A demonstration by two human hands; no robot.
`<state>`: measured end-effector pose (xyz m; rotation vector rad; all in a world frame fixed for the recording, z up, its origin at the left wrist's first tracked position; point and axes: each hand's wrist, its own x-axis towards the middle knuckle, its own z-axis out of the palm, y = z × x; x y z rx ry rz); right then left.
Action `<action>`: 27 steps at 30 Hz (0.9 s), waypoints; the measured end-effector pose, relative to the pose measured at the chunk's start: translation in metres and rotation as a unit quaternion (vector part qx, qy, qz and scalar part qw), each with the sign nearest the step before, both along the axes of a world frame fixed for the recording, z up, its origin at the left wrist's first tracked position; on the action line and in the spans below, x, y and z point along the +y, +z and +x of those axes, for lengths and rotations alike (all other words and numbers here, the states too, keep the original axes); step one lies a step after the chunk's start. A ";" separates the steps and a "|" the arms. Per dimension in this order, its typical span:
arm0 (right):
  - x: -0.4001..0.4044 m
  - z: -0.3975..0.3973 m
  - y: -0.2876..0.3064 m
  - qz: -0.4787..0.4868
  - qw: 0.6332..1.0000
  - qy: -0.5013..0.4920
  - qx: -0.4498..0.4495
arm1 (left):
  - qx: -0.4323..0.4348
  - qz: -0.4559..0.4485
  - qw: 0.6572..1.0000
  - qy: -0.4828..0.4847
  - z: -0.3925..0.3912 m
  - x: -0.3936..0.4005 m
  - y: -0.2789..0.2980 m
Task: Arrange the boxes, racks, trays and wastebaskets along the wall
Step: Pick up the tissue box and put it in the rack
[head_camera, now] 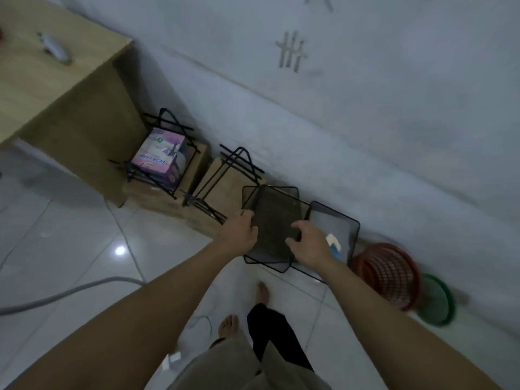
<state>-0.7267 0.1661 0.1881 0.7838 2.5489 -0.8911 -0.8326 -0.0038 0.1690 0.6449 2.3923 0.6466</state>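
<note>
A black mesh tray (277, 218) is tilted over another black tray frame on the floor by the wall. My left hand (239, 230) grips its left edge and my right hand (308, 243) grips its right edge. Right of it stands a second mesh tray (342, 223) holding a small white and blue item. Two cardboard boxes (197, 167) (233, 190) line the wall to the left, each carrying a black wire rack (164, 128) (239, 159); the left rack holds a pink box (161, 157). A red wastebasket (389, 274) and a green one (437, 301) lie on their sides at the right.
A wooden desk (70, 88) stands at the left, against the wall, with a small grey object on top. A grey cable (70, 291) runs across the glossy tiled floor at the left. My bare feet are on the tiles below the trays.
</note>
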 end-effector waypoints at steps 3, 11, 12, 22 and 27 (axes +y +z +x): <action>0.001 0.061 0.007 -0.012 0.997 -0.069 -0.010 | -0.004 -0.003 0.997 -0.071 0.033 0.024 0.008; 0.025 0.227 0.019 -0.021 0.961 -0.275 -0.011 | 0.014 -0.013 0.966 -0.258 0.145 0.095 0.023; 0.024 0.241 0.016 -0.020 0.955 -0.295 -0.015 | 0.002 -0.019 0.963 -0.268 0.155 0.097 0.022; -0.051 0.479 0.009 -0.069 0.857 -0.511 -0.016 | 0.016 -0.051 0.875 -0.482 0.356 0.133 0.029; -0.101 0.584 0.010 -0.087 0.801 -0.592 -0.001 | 0.033 -0.050 0.835 -0.547 0.461 0.122 0.035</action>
